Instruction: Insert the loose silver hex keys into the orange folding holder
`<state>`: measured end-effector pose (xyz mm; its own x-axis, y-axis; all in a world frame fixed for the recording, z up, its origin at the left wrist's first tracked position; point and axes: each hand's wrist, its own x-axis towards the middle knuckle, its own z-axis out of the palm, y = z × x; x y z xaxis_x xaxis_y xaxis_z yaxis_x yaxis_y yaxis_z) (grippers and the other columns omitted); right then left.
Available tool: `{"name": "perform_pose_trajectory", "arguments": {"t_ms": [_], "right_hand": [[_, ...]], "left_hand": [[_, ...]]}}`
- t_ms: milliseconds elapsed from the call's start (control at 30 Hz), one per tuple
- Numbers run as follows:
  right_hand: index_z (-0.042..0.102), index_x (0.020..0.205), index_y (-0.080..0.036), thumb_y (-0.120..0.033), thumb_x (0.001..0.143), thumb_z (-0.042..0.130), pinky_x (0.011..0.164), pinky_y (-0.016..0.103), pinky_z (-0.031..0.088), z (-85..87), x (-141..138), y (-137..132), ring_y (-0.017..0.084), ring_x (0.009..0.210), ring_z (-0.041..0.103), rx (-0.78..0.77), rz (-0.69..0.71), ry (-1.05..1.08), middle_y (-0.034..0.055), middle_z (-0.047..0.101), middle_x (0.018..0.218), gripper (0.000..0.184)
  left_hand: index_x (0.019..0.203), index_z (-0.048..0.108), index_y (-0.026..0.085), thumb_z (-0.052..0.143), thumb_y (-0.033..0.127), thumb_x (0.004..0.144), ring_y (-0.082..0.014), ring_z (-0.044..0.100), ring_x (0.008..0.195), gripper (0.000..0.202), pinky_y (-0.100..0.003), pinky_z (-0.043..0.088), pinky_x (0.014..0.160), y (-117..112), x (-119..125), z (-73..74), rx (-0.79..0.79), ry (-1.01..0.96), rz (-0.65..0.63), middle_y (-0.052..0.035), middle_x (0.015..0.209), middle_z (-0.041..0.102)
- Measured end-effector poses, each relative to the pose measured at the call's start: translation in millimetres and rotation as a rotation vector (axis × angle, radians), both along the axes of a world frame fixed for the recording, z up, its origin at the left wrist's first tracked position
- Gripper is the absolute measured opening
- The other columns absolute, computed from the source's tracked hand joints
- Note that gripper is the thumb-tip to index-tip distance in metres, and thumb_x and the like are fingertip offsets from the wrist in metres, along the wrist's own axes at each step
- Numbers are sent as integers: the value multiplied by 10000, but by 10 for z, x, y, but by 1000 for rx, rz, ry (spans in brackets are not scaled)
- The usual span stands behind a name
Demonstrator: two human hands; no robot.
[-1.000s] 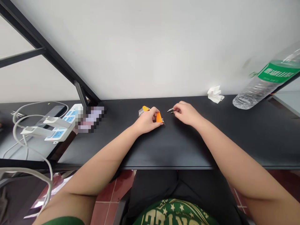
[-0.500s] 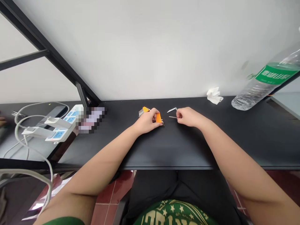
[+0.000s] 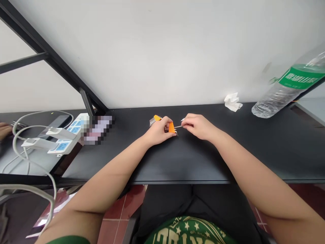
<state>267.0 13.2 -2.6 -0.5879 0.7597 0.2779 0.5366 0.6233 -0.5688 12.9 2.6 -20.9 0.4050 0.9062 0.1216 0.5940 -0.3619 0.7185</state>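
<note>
My left hand (image 3: 159,130) is closed around an orange hex key holder (image 3: 172,127) on the black table (image 3: 228,152); several silver keys (image 3: 153,120) stick out of its far end. My right hand (image 3: 198,126) pinches a thin silver hex key (image 3: 178,126), whose tip meets the holder's near end. A second silver key end (image 3: 182,119) shows just above my right fingers; whether it lies loose on the table I cannot tell.
A crumpled white tissue (image 3: 233,102) lies at the back by the wall. A clear plastic bottle with a green label (image 3: 289,86) lies tilted at the far right. At the left are a white power strip (image 3: 67,135) with cables and a black frame strut (image 3: 86,98).
My right hand picked a thin hex key off the table and moved left with it until its tip reached the orange holder. My left hand stayed on the holder.
</note>
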Motion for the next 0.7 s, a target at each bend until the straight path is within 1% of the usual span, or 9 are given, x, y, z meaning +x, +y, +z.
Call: {"name": "perform_pose_trajectory", "arguments": {"t_ms": [133, 200, 300, 367, 433, 533, 600, 633, 700], "right_hand": [[740, 981, -202, -178, 987, 507, 784, 314, 480, 32, -74, -87, 175, 830, 611, 55, 58, 25, 74, 666, 1048, 235], [720, 1010, -203, -158, 959, 521, 784, 314, 486, 44, -137, -139, 170, 835, 609, 18, 92, 63, 68, 665, 1064, 210], [673, 1000, -205, -169, 924, 560, 763, 307, 491, 34, -214, -172, 160, 808, 613, -171, 64, 185, 38, 676, 993, 141], [651, 956, -202, -239, 933, 601, 739, 306, 488, 3, -236, -153, 156, 767, 611, -349, 27, 310, 14, 673, 881, 66], [646, 911, -196, -337, 932, 659, 696, 298, 476, -42, -246, -121, 147, 714, 591, -533, 31, 445, 0, 656, 790, 142], [646, 868, -188, -441, 875, 758, 628, 276, 448, -105, -277, -97, 125, 647, 552, -759, 67, 611, -2, 646, 740, 277], [637, 863, -189, -477, 851, 782, 606, 270, 440, -125, -306, -103, 120, 629, 543, -844, 68, 673, 0, 645, 732, 322], [635, 866, -191, -491, 857, 771, 605, 273, 442, -127, -313, -104, 125, 629, 548, -856, 63, 676, 3, 645, 735, 329], [649, 891, -199, -505, 901, 708, 610, 286, 448, -123, -291, -83, 141, 637, 566, -795, 23, 606, 9, 649, 747, 312]], "left_hand": [[1089, 549, 235, 855, 372, 766, -156, 621, 788, 466, -312, 530, 738, -28, 24, 32, 9, -38, -7, 17, 887, 652], [1074, 566, 228, 855, 360, 772, -171, 653, 865, 438, -328, 551, 802, -50, 44, 60, 29, -72, -34, -6, 960, 685], [1077, 585, 220, 849, 368, 795, -192, 686, 955, 413, -342, 565, 858, -75, 63, 88, 67, -108, -78, -33, 1049, 712], [1106, 576, 218, 849, 375, 800, -198, 703, 961, 440, -342, 573, 847, -76, 60, 79, 103, -128, -86, -38, 1053, 720], [1130, 561, 214, 860, 380, 791, -202, 714, 946, 482, -336, 577, 818, -66, 48, 51, 162, -149, -85, -41, 1035, 727], [1148, 555, 208, 873, 392, 782, -203, 719, 936, 519, -321, 579, 779, -44, 27, 2, 245, -178, -83, -49, 1015, 728], [1159, 556, 208, 872, 383, 788, -200, 718, 944, 519, -326, 584, 797, -30, 17, -16, 265, -187, -76, -50, 1021, 728], [1164, 556, 209, 870, 375, 790, -199, 717, 949, 516, -335, 586, 820, -23, 14, -20, 265, -186, -73, -48, 1024, 729], [1179, 554, 214, 862, 355, 796, -196, 716, 959, 512, -353, 587, 867, -7, 6, -19, 243, -172, -63, -41, 1031, 732]]}}
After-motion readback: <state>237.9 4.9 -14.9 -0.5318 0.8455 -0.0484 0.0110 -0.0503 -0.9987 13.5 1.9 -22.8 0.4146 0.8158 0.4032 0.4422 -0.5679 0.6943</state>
